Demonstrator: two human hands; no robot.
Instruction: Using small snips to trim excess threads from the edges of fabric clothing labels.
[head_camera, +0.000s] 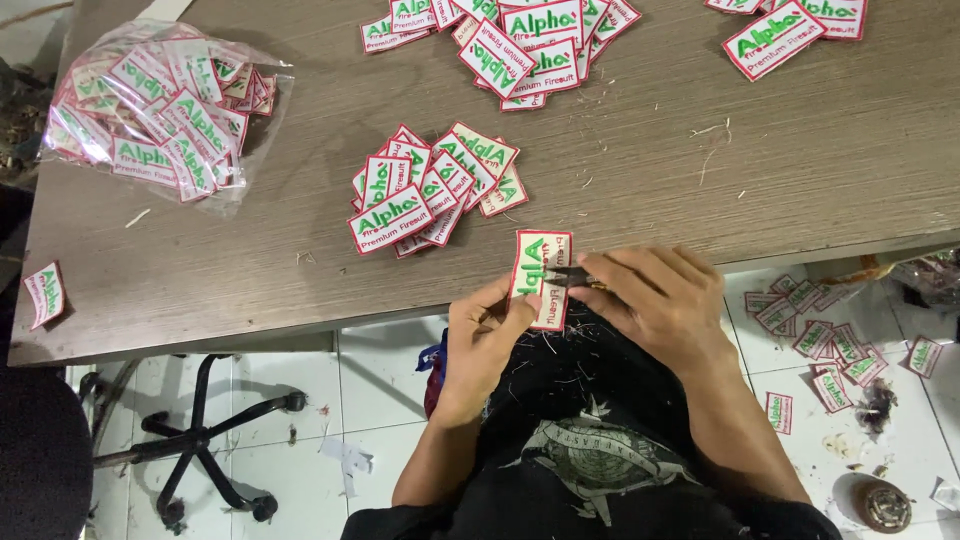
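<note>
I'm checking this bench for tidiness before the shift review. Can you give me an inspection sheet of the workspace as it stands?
Surface: grey-brown wood-grain table, strewn with loose thread trimmings.
Job's things: one white rectangular embroidered patch with red border and green lettering, held at the table edge; small dark metal snips against it.
Clutter: loose pile of matching patches mid-table, more piles at the far edge, a clear plastic bag of patches, one patch at the left edge.
Grippers: left hand pinches the patch; right hand holds the snips.
Cables: nothing seen.
Surroundings: white tiled floor with scattered patches and scraps; black swivel-chair base.
</note>
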